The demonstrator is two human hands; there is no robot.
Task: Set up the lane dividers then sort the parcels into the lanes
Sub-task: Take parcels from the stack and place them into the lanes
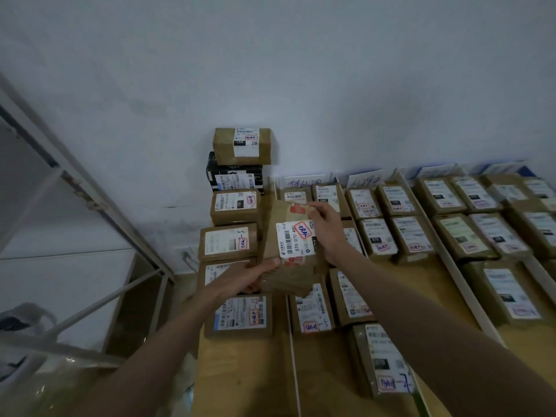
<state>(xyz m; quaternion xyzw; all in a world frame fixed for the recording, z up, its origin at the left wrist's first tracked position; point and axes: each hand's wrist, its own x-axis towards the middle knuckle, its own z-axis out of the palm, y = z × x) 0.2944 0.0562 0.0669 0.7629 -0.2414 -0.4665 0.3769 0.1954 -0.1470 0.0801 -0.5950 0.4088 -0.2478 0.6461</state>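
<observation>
pale wall behind, and below it your tan wooden surface carries rows of brown cardboard parcels parted by thin white lane dividers. at the far left a stack of boxes rises against the wall. you hold a brown parcel with a white label above the leftmost divider: your left hand grips its near edge, your right hand pinches its far corner.

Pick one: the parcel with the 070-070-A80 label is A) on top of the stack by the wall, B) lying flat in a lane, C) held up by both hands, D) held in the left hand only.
C: the left hand grips the parcel at its near lower edge and the right hand grips its far upper edge, above the lanes.
</observation>
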